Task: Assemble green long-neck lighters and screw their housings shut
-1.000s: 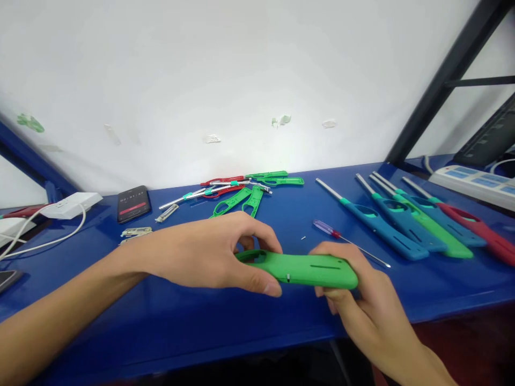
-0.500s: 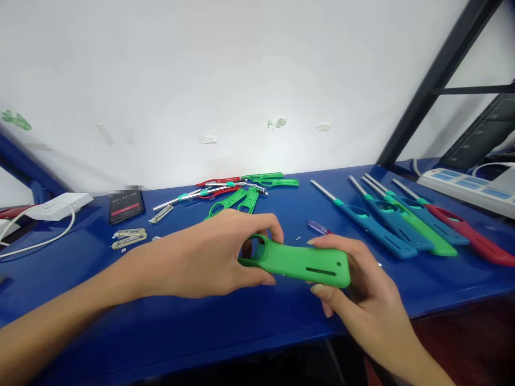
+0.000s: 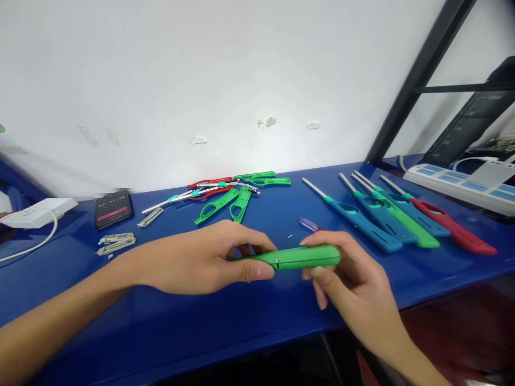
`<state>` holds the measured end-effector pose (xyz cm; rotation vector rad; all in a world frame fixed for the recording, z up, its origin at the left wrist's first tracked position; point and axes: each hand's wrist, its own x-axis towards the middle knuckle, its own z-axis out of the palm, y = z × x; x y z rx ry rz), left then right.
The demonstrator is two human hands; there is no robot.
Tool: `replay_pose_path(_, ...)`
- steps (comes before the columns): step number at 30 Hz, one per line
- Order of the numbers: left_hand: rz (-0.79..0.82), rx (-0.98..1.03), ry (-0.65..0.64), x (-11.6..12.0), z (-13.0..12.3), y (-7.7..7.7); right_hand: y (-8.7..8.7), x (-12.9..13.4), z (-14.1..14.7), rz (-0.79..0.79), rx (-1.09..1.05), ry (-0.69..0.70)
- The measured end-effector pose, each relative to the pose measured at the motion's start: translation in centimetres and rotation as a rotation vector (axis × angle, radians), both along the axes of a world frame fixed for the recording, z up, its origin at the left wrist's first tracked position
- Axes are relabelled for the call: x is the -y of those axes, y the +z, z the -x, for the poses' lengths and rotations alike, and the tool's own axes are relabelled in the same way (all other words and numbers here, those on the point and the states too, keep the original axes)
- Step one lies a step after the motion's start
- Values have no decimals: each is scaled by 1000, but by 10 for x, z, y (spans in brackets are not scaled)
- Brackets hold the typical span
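Holding the green handle (image 3: 308, 258) just nearer me than the purple screwdriver (image 3: 309, 224), I have my left grip (image 3: 197, 261) closed around one end and my right grip (image 3: 356, 279) pinching the other. To the screwdriver's left lie loose green shell halves (image 3: 223, 201) and, farther off, a phone (image 3: 113, 209); to its right lie five long-tubed lighters (image 3: 374, 234).

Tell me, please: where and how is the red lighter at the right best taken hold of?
Probably by its broad red handle, coming from the near right side. That wide end points toward the viewer, the thin metal tube toward the wall, and a blue lighter lies close along its left.
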<state>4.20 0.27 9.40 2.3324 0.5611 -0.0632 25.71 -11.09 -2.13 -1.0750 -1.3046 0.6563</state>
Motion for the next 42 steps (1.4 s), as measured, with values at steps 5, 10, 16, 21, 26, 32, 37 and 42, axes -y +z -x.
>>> replay_pose_path(5,80,-24,-7,-2,-1,1,-1,1,-1,-16,24,5)
replay_pose_path(10,165,-99,-11,-2,2,4,-2,2,1,-56,75,-13)
replay_pose_path(16,413,-76,-5,0,1,-5,-5,3,2,-50,74,-17)
replay_pose_path(21,680,-29,-6,-4,-1,-17,-7,3,0,-36,82,27)
replay_pose_path(26,721,-22,-16,-9,0,-23,-3,4,0,-54,112,41)
replay_pose_path(32,512,-94,2,-3,-1,-20,-1,4,1,-50,80,50)
replay_pose_path(37,-65,-56,7,11,-9,-21,-2,3,0,41,-26,60)
replay_pose_path(42,-269,-13,-21,20,-11,-26,0,1,-1,74,-86,55)
